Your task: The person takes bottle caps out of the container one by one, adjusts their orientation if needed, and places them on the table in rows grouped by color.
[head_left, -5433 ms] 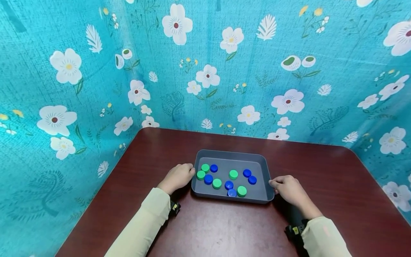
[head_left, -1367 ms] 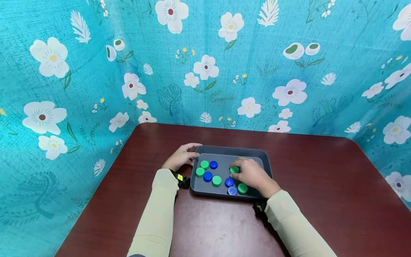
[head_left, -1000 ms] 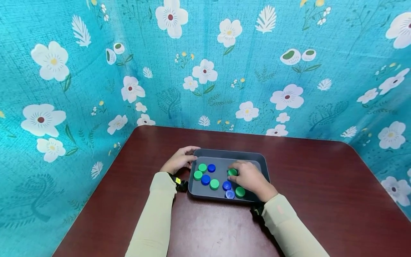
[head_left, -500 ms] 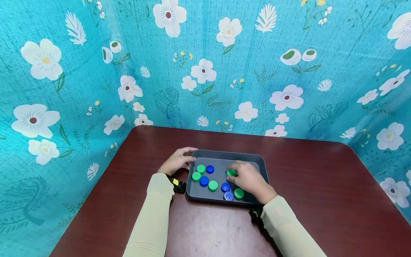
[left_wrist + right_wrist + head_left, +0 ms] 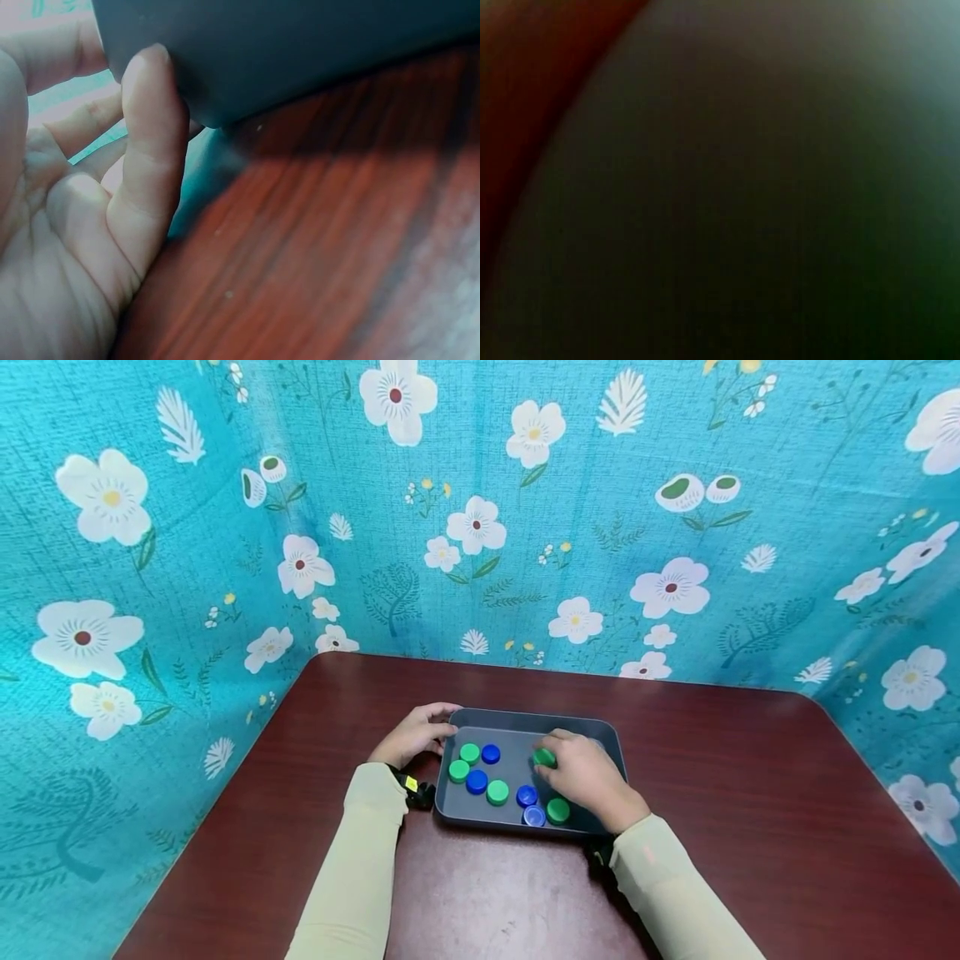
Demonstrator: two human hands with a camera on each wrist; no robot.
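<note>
A dark grey rectangular tray (image 5: 487, 825) lies on the table with green and blue bottle caps in it. My right hand (image 5: 587, 775) reaches in from the right and pinches a green cap (image 5: 544, 757) between thumb and fingers. Close below that hand are another green cap (image 5: 558, 811) and two blue caps (image 5: 527, 795). My left hand (image 5: 412, 737) holds the tray's far left corner; in the left wrist view its thumb (image 5: 154, 127) presses the outer wall, with the fingers behind. The right part of the tray is hidden under my right hand. The right wrist view is dark and blurred.
Several green and blue caps, among them a blue cap (image 5: 477, 782), lie in the tray's left half. Under the tray is a dark red-brown wooden table (image 5: 720, 760). A turquoise floral curtain (image 5: 420, 585) hangs behind and left of it.
My right hand has moved from the tray's right rim into the tray and onto the green cap, which has shifted slightly away from me lately. My left hand has moved up to the far corner.
</note>
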